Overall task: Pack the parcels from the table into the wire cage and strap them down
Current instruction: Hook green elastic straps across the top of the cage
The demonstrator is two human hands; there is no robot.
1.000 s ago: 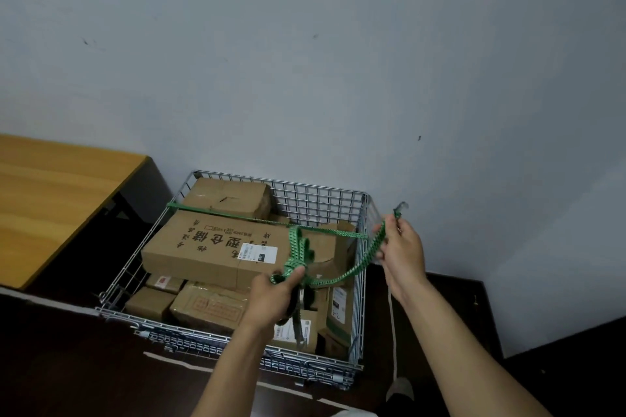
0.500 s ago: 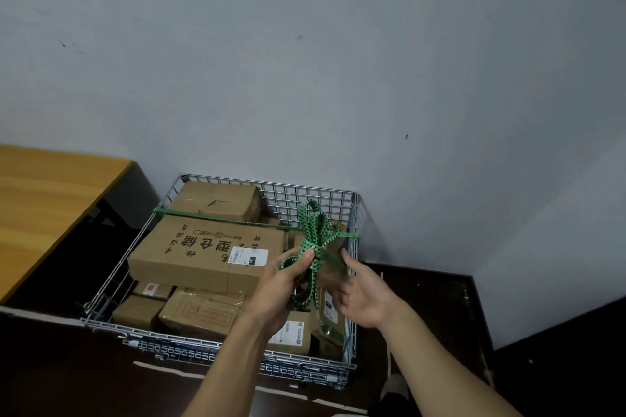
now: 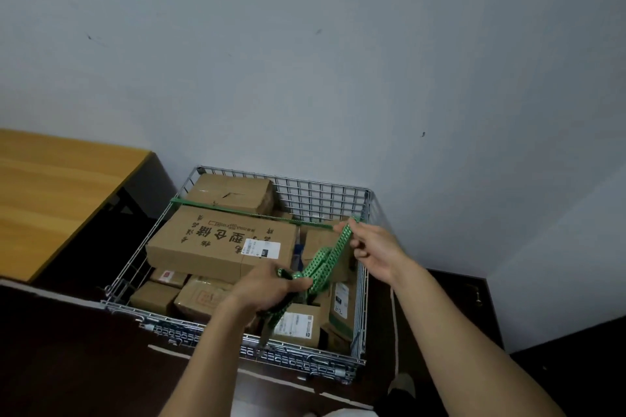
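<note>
One wire cage point(image 3: 321, 196) and one wooden counter point(image 3: 50, 196). In the cage are about eight cardboard boxes point(image 3: 216, 240), some half hidden. Two green straps: one stretched strap point(image 3: 216, 208), one loose strap point(image 3: 325, 257). Two grips: left grip point(image 3: 271, 288), right grip point(image 3: 372, 247).

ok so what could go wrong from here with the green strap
1. The green strap is bunched in loops at the left hand; it could knot or snag on the wire cage.
2. The right hand only pinches its upper end; under tension it may slip and whip back.
3. The big carton rides high on smaller parcels, so it might shift.
</note>
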